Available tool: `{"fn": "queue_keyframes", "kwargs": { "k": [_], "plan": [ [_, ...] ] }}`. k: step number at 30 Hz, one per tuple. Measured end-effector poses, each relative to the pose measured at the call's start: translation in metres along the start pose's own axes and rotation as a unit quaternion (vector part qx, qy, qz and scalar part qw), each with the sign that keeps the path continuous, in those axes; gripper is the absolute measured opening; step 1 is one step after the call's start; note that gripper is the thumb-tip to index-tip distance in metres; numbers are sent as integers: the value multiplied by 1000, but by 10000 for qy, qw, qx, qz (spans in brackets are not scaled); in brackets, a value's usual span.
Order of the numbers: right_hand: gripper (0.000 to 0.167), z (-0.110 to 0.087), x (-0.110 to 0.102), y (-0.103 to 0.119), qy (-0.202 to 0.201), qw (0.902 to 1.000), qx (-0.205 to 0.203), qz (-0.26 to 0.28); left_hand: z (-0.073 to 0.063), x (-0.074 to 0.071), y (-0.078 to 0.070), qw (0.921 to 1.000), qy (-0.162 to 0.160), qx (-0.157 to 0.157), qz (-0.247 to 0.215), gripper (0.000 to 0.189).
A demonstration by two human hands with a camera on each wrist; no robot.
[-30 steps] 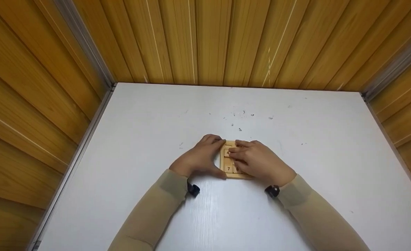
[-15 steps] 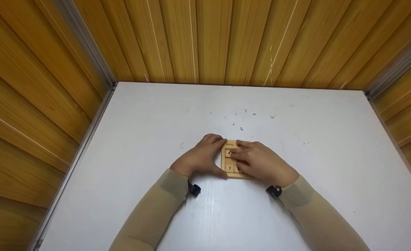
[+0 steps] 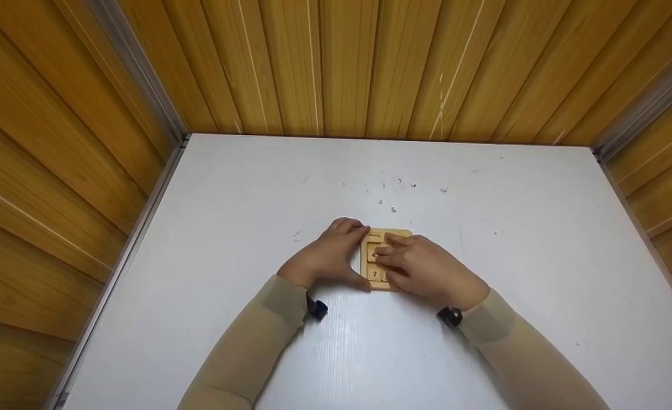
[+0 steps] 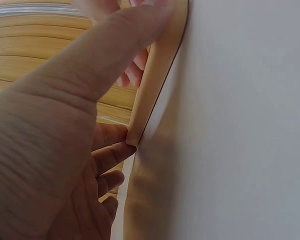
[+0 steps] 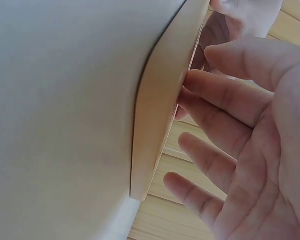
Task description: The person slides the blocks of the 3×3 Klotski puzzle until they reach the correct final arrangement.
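Note:
A wooden number slide puzzle [image 3: 398, 232] lies flat on the white table. My left hand [image 3: 323, 256] holds it at the left side, thumb at the near corner and a finger at the far corner; in the left wrist view the thumb and fingers span the puzzle's edge [image 4: 155, 75]. Over the tiles lies my right hand [image 3: 430, 266], its fingertips touching them and hiding most of the right half. The right wrist view has these fingers [image 5: 225, 95] spread and loosely extended above the rim. The 4 tile [image 3: 371, 255] and the 7 tile [image 3: 375, 274] show on the left.
The white table [image 3: 245, 188] has small dark marks beyond the puzzle. Yellow wood-look panels [image 3: 341, 68] wall it at the back and both sides, with metal strips at the corners. A black strap [image 3: 317, 310] is on each wrist.
The 4 tile has slid toward me, closer to the 7 tile, and a gap shows above it. My right fingers have shifted slightly nearer with it. My left hand stays in place.

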State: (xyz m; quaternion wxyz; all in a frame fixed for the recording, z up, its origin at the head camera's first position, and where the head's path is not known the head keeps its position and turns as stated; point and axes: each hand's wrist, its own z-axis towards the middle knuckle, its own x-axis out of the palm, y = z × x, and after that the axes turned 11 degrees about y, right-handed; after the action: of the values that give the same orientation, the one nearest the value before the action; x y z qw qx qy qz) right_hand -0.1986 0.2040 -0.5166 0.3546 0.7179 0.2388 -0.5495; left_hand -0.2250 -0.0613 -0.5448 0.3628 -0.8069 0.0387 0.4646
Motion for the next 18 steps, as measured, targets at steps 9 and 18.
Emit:
{"fn": "queue_keyframes", "kwargs": {
  "k": [9,18],
  "plan": [
    [37,-6,4,1,-53,10000,42,5,-1,-1,-3,10000,-23,-3,-68,135],
    [35,-5,5,5,-85,10000,-14,-17,-2,0,-1,9999,-38,-44,-151,135]
  ]
}}
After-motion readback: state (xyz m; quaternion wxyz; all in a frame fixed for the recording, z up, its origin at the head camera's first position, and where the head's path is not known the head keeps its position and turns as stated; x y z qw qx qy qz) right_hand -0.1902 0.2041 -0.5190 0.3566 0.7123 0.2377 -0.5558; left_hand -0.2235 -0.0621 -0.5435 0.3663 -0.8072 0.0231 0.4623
